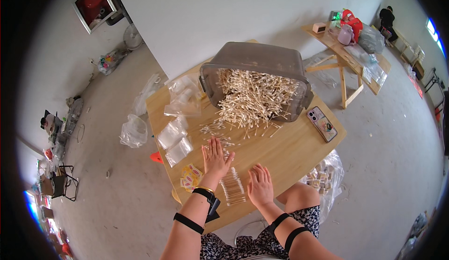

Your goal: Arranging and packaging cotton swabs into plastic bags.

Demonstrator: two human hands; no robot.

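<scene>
My left hand [216, 157] lies flat with spread fingers on the wooden table [299, 152], over loose cotton swabs [220, 133]. My right hand [260, 185] rests flat on the table near the front edge, holding nothing. Between the two hands lies a neat row of aligned cotton swabs [232, 186]. A grey plastic bin [255, 63] is tipped on its side at the back of the table, and a big heap of cotton swabs [252, 98] spills out of it.
Small clear plastic bags [174, 138] and a larger clear bag [183, 97] lie at the table's left. Yellow label cards [190, 177] sit by my left wrist. A phone [322, 123] lies at the right. A bag of small packets [325, 178] is on the floor.
</scene>
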